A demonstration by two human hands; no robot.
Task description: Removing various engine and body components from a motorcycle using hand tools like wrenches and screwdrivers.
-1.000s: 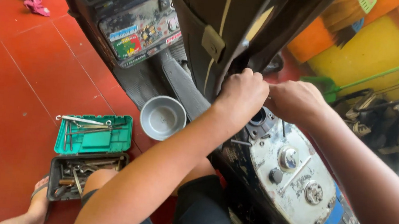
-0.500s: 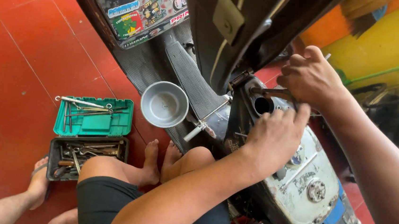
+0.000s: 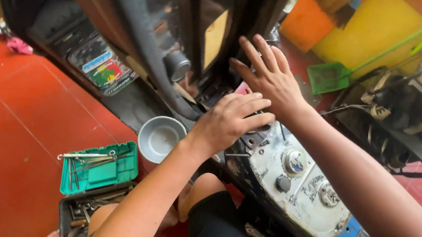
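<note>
My left hand lies flat on the top of a grimy grey engine cover, fingers extended and holding nothing. Just above it, my right hand is spread wide with its fingers apart, hovering at the dark gap under the scooter's black body. Nothing is visible in either hand. What lies under my left palm is hidden.
A round metal bowl sits on the red floor beside the engine. A green tool tray with wrenches rests over a black toolbox. A green dustpan and wiring lie at the right. My knees are below.
My right hand has uncurled and now spreads open near the gap. My left hand has slid up onto the engine top. The view has tilted and moved closer.
</note>
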